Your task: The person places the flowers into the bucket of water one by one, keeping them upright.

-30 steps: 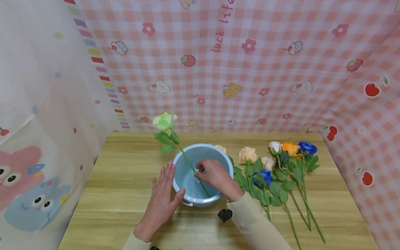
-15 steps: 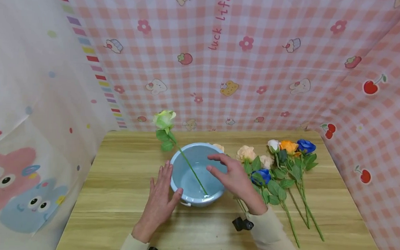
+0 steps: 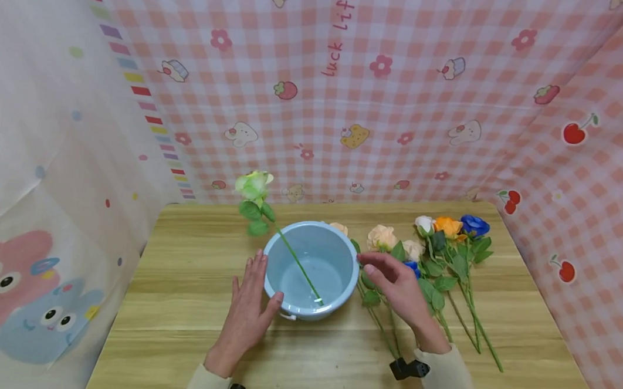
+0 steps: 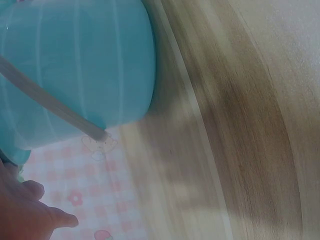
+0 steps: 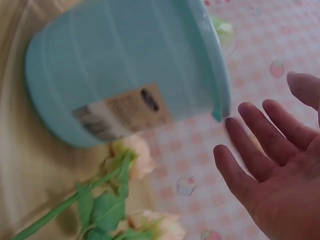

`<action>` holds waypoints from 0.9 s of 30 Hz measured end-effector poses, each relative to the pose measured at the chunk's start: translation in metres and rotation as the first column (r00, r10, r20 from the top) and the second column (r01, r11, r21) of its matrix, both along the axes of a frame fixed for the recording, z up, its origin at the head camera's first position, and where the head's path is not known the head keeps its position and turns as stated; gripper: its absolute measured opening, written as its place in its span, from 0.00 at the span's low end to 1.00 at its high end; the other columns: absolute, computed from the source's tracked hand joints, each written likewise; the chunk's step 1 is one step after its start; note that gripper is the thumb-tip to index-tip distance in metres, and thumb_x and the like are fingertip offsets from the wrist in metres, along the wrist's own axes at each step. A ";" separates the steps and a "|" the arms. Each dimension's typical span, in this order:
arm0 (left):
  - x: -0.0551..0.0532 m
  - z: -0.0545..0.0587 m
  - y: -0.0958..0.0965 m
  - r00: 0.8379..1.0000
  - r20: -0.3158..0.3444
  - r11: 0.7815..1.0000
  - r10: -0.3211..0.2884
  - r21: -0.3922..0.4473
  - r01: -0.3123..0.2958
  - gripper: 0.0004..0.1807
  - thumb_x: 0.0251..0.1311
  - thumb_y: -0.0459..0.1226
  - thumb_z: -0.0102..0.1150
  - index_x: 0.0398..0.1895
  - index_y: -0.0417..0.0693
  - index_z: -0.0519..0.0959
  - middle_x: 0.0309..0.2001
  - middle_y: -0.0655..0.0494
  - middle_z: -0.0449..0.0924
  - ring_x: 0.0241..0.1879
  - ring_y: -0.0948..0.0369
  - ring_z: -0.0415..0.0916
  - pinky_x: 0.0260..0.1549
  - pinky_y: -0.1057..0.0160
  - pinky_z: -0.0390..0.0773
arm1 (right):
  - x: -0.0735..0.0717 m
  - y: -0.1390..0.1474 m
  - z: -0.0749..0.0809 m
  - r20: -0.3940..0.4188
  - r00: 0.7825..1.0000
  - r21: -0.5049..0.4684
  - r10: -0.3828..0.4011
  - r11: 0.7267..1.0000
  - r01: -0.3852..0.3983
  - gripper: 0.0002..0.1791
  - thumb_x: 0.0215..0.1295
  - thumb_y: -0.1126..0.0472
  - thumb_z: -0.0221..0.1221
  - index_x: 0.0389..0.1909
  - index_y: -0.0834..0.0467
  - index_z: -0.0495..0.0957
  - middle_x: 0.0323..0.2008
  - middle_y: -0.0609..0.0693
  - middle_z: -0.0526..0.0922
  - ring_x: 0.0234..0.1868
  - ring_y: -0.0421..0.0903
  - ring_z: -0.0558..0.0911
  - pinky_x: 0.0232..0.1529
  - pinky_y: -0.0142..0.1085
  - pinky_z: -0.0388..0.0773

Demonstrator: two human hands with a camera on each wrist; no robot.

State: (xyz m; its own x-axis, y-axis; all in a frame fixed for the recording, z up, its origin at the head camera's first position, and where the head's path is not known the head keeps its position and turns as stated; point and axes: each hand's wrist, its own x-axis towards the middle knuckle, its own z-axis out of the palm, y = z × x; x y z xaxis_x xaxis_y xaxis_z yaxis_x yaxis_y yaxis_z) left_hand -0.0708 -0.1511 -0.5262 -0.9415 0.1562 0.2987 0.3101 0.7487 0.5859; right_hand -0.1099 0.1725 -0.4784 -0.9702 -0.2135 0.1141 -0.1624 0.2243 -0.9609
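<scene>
A light blue bucket (image 3: 309, 312) stands on the table, a paper label on its side in the right wrist view. One pale green rose (image 3: 254, 185) leans in it, its stem crossing the inside and its bloom beyond the far left rim. My left hand (image 3: 247, 317) rests against the bucket's left rim with the fingers straight. Beside the right rim, my right hand (image 3: 404, 290) is held with loosely bent fingers and nothing in it. Under and behind that hand lie peach roses (image 3: 382, 237) and a blue rose (image 3: 412, 268), partly hidden by it.
To the right lie more roses: a white one (image 3: 424, 225), an orange one (image 3: 448, 227) and another blue one (image 3: 474, 226), stems toward the front. The wooden table (image 3: 180, 281) ends at a checked cloth backdrop (image 3: 316, 112). The bucket's handle (image 4: 55, 105) hangs down its side.
My right hand has let go of the green rose's stem and moved right, out of the bucket to beyond its rim. The rose stays leaning in the bucket; my left hand keeps its place.
</scene>
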 end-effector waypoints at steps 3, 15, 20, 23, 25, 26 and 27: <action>0.000 0.000 0.000 1.000 0.007 1.000 0.002 -0.001 -0.002 0.44 0.74 0.53 0.51 0.85 0.48 0.46 0.85 0.51 0.41 0.81 0.42 0.41 0.71 0.24 0.40 | 0.004 0.011 -0.011 0.024 1.000 -0.014 -0.018 1.000 0.018 0.18 0.79 0.56 0.56 0.62 0.60 0.79 0.59 0.57 0.84 0.61 0.50 0.82 0.56 0.30 0.80; 0.000 0.000 0.000 1.000 0.002 1.000 0.001 0.000 -0.001 0.44 0.73 0.52 0.51 0.85 0.48 0.47 0.85 0.52 0.41 0.81 0.40 0.43 0.70 0.23 0.41 | 0.021 0.037 -0.046 0.276 0.961 -0.020 -0.023 0.999 0.029 0.28 0.82 0.49 0.51 0.65 0.69 0.74 0.61 0.66 0.80 0.64 0.61 0.80 0.64 0.44 0.78; 0.000 0.000 0.000 1.000 0.008 1.000 0.004 -0.001 -0.004 0.44 0.73 0.52 0.52 0.85 0.48 0.46 0.85 0.52 0.41 0.81 0.42 0.42 0.70 0.23 0.41 | 0.022 0.046 -0.053 0.362 0.932 -0.024 -0.001 1.000 0.010 0.32 0.84 0.47 0.47 0.67 0.72 0.72 0.64 0.68 0.78 0.66 0.62 0.78 0.66 0.46 0.76; 0.000 0.001 0.000 1.000 0.014 1.000 0.004 0.002 -0.004 0.44 0.73 0.52 0.52 0.85 0.48 0.46 0.85 0.52 0.41 0.82 0.44 0.40 0.71 0.24 0.41 | 0.023 0.049 -0.056 0.394 0.919 0.002 -0.005 1.000 0.005 0.31 0.84 0.47 0.46 0.66 0.71 0.73 0.63 0.67 0.79 0.66 0.61 0.78 0.66 0.47 0.76; 0.000 0.001 0.000 1.000 0.012 1.000 0.003 0.003 -0.003 0.44 0.73 0.51 0.52 0.85 0.47 0.47 0.85 0.52 0.41 0.81 0.43 0.41 0.70 0.23 0.41 | 0.023 0.051 -0.059 0.410 0.912 0.017 0.004 1.000 -0.012 0.31 0.84 0.47 0.46 0.65 0.71 0.74 0.63 0.66 0.79 0.66 0.61 0.78 0.67 0.48 0.75; 0.000 0.002 0.000 1.000 0.011 1.000 0.002 0.003 -0.002 0.44 0.73 0.51 0.52 0.85 0.47 0.47 0.85 0.51 0.41 0.81 0.42 0.42 0.70 0.23 0.42 | 0.024 0.051 -0.060 0.414 0.910 0.022 0.014 0.999 -0.025 0.31 0.84 0.47 0.46 0.65 0.71 0.74 0.63 0.66 0.79 0.66 0.61 0.78 0.67 0.49 0.75; 0.000 0.002 0.000 1.000 0.009 1.000 0.002 0.002 -0.002 0.44 0.73 0.51 0.52 0.85 0.47 0.47 0.84 0.51 0.42 0.81 0.41 0.42 0.70 0.23 0.42 | 0.024 0.051 -0.061 0.421 0.907 0.022 0.028 0.999 -0.041 0.31 0.84 0.47 0.46 0.65 0.71 0.74 0.63 0.67 0.79 0.66 0.62 0.77 0.67 0.49 0.75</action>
